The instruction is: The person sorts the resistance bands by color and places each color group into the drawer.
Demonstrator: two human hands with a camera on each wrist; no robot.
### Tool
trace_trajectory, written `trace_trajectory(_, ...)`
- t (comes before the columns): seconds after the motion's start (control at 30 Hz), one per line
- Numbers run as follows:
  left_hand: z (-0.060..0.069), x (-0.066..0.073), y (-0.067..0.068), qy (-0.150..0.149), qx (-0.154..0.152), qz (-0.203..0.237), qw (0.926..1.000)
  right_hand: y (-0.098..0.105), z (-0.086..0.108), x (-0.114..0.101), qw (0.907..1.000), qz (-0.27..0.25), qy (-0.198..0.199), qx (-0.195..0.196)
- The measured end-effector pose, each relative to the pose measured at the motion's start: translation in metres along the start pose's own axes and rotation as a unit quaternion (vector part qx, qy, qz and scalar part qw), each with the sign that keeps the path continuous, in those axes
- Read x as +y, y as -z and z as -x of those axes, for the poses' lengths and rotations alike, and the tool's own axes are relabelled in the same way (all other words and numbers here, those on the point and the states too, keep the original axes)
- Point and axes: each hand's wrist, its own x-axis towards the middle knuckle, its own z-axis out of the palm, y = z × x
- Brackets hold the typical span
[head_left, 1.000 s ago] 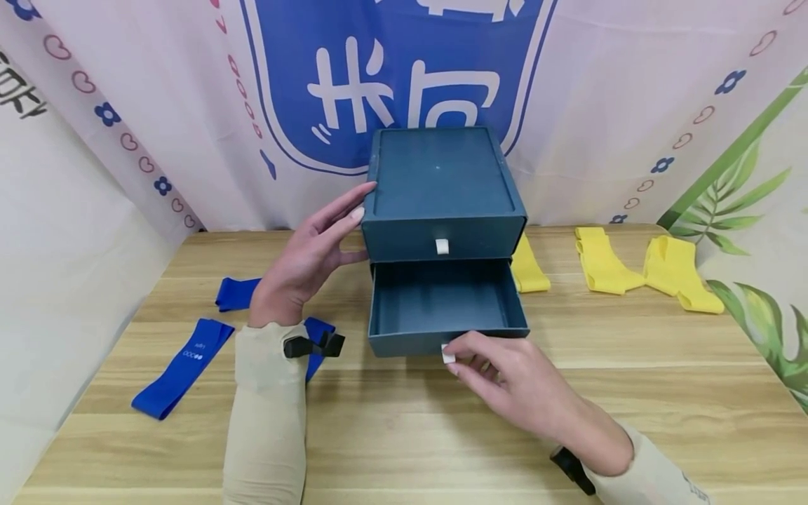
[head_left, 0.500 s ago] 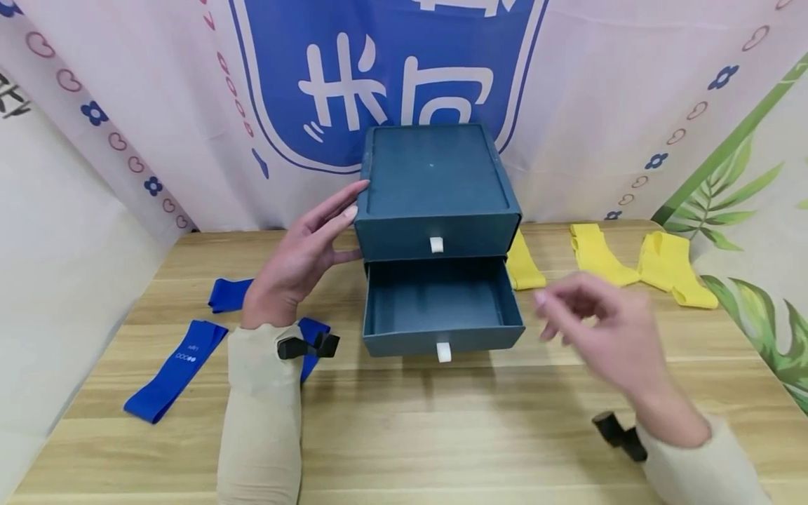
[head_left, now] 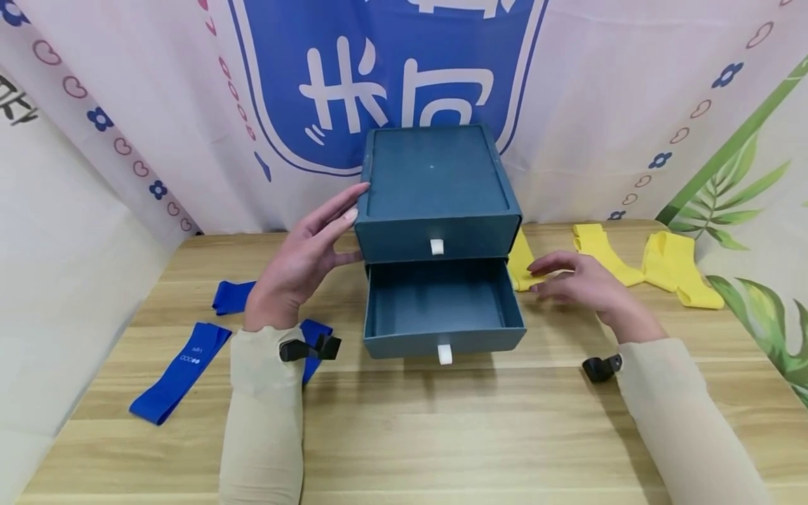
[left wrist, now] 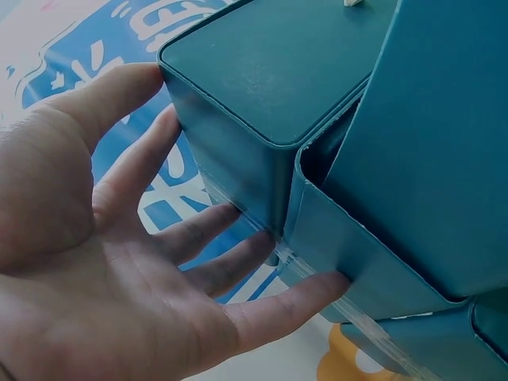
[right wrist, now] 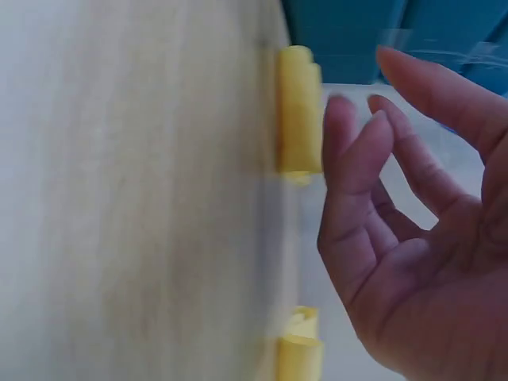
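A dark teal two-drawer box [head_left: 435, 172] stands on the wooden table, its upper drawer in and its lower drawer [head_left: 404, 345] pulled out, with nothing inside. My left hand [head_left: 297, 263] rests its spread fingertips against the box's left side, which the left wrist view shows close up. Just right of the box lies a yellow elastic loop band [head_left: 520, 259], partly hidden behind it. My right hand [head_left: 583, 284] hovers beside that band, fingers loosely bent and thumb apart. In the right wrist view the fingers [right wrist: 349, 171] hold nothing, and a gap separates them from the yellow band [right wrist: 298, 111].
Two more yellow bands [head_left: 602, 256] [head_left: 682, 270] lie at the back right of the table. On the left are blue bands [head_left: 179, 375] [head_left: 232, 297], one [head_left: 315, 338] partly covered by my left wrist. A printed curtain [head_left: 568, 140] hangs behind the box.
My right hand has let go of the lower drawer's white pull tab and moved right and back to the yellow band beside the box. My left hand stays on the box.
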Motion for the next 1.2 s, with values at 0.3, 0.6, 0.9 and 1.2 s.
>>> trace_trajectory(0.3, 0.000, -0.001, 0.000, 0.001, 0.005, -0.004, 1.0000, -0.004, -0.028, -0.001, 0.9975, 0.066, -0.011, -0.024)
trace_trajectory(0.6, 0.001, -0.002, -0.001, 0.003, 0.010, -0.006, 0.9999, -0.008, -0.033, -0.006, 0.9898, 0.142, 0.007, 0.010)
trace_trajectory(0.9, 0.001, -0.002, -0.001, 0.005, 0.008, -0.005, 0.9999, -0.003, -0.028, -0.008, 0.9768, 0.191, 0.028, 0.092)
trace_trajectory(1.2, 0.000, -0.002, -0.001, 0.006, 0.009, -0.009, 0.9999, 0.006, -0.006, -0.031, 0.9647, 0.165, 0.101, 0.178)
